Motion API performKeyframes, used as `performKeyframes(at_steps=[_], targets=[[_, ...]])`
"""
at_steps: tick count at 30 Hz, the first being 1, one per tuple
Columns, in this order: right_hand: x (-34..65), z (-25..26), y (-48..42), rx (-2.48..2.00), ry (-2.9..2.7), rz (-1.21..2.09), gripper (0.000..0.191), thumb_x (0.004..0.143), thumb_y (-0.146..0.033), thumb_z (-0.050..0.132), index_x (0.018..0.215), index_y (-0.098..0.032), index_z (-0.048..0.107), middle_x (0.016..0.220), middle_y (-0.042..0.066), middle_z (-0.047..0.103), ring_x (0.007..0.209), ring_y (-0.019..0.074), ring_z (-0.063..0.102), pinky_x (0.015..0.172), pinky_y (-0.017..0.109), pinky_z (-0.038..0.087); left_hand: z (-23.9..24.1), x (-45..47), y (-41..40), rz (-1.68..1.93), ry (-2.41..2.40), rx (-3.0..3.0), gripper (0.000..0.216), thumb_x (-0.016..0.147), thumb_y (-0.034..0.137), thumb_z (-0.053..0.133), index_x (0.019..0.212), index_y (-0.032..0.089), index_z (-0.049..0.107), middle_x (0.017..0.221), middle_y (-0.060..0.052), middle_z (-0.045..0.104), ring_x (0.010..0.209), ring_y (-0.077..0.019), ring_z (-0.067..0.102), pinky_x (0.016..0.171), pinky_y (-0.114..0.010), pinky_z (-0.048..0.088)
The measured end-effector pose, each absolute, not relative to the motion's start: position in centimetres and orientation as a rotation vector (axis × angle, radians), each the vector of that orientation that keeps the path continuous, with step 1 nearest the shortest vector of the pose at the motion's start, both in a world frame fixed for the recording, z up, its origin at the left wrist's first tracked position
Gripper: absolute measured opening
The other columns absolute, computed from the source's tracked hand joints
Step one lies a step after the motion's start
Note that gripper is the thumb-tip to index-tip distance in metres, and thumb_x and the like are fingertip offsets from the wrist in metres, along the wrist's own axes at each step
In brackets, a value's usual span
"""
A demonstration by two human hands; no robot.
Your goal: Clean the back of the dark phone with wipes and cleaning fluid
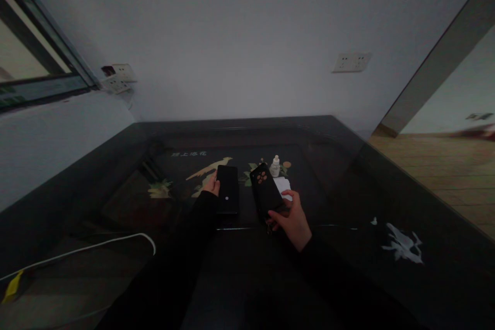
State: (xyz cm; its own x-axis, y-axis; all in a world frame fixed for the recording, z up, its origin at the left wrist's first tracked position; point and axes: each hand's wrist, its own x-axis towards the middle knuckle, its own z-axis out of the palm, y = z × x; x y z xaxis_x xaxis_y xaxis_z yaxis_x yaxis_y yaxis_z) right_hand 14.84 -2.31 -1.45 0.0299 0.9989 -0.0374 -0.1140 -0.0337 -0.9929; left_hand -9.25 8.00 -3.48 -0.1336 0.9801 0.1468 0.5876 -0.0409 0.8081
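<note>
On the dark glass-topped table (348,201) lies a black phone (228,189), screen up with a small white dot on it. My left hand (212,184) rests against its left edge, fingers curled on it. My right hand (293,219) grips the lower end of a second black phone-shaped object (265,191) with orange dots near its top, tilted up off the table. Beside it sits a small white dropper bottle (275,166) and a white folded cloth or paper (283,185).
A white cable (96,247) runs across the left part of the table. White wall sockets (351,62) sit on the back wall, and more sockets (116,78) by the window at left. A white smear (402,245) marks the glass at right. A wooden floor shows at far right.
</note>
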Motion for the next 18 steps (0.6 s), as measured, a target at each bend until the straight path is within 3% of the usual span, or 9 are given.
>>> performKeyframes(at_steps=[2, 4, 7, 9, 13, 18], targets=[[14.8, -1.6, -2.3, -1.162, -1.142, 1.26, 0.072, 0.061, -0.034, 0.069, 0.118, -0.025, 0.026, 0.094, 0.005, 0.057, 0.049, 0.0153, 0.063, 0.039, 0.025, 0.049, -3.7, -9.3, 8.4, 0.968, 1.814, 1.688, 0.048, 0.085, 0.017, 0.032, 0.132, 0.009, 0.034, 0.13, -0.009, 0.048, 0.118, -0.0195, 0.045, 0.096, -0.028, 0.038], [14.9, -1.8, -2.3, -1.196, -1.245, 1.264, 0.061, 0.064, -0.032, 0.066, 0.116, -0.022, 0.036, 0.088, 0.003, 0.058, 0.05, 0.0143, 0.062, 0.041, 0.025, 0.049, -3.7, -9.3, 8.7, 0.863, 1.874, 1.719, 0.05, 0.085, 0.018, 0.032, 0.134, 0.007, 0.031, 0.132, -0.01, 0.045, 0.119, -0.0182, 0.045, 0.095, -0.026, 0.038], [15.2, -1.7, -2.0, -1.333, -1.53, 1.11, 0.03, 0.07, -0.027, 0.06, 0.099, -0.019, 0.051, 0.064, -0.003, 0.056, 0.05, 0.0138, 0.058, 0.043, 0.024, 0.046, -3.1, -9.0, 8.8, 0.675, 1.977, 1.764, 0.057, 0.082, 0.03, 0.045, 0.134, 0.01, 0.031, 0.129, -0.011, 0.049, 0.113, -0.0205, 0.05, 0.092, -0.027, 0.04], [15.3, -1.5, -1.7, -1.386, -1.736, 0.899, 0.015, 0.072, -0.022, 0.06, 0.086, -0.02, 0.056, 0.061, -0.003, 0.054, 0.056, 0.0141, 0.057, 0.052, 0.027, 0.046, -2.6, -8.7, 8.7, 0.551, 2.041, 1.801, 0.064, 0.078, 0.037, 0.051, 0.134, 0.013, 0.032, 0.125, -0.011, 0.053, 0.11, -0.0231, 0.053, 0.091, -0.03, 0.041], [15.5, -1.2, -1.1, -1.385, -1.882, 0.611, 0.009, 0.07, -0.015, 0.064, 0.075, -0.022, 0.062, 0.08, 0.001, 0.054, 0.08, 0.0173, 0.053, 0.071, 0.031, 0.043, -1.6, -8.2, 8.0, 0.323, 2.157, 1.862, 0.067, 0.078, 0.047, 0.045, 0.135, 0.016, 0.03, 0.117, -0.014, 0.058, 0.102, -0.0286, 0.057, 0.085, -0.037, 0.043], [15.5, -1.6, -0.9, -1.386, -1.956, 0.307, 0.012, 0.067, -0.015, 0.069, 0.073, -0.024, 0.064, 0.102, 0.005, 0.048, 0.092, 0.0204, 0.045, 0.08, 0.034, 0.04, -1.2, -7.9, 7.4, 0.135, 2.225, 1.937, 0.068, 0.079, 0.052, 0.037, 0.136, 0.018, 0.027, 0.107, -0.016, 0.062, 0.094, -0.0307, 0.06, 0.076, -0.039, 0.045]])
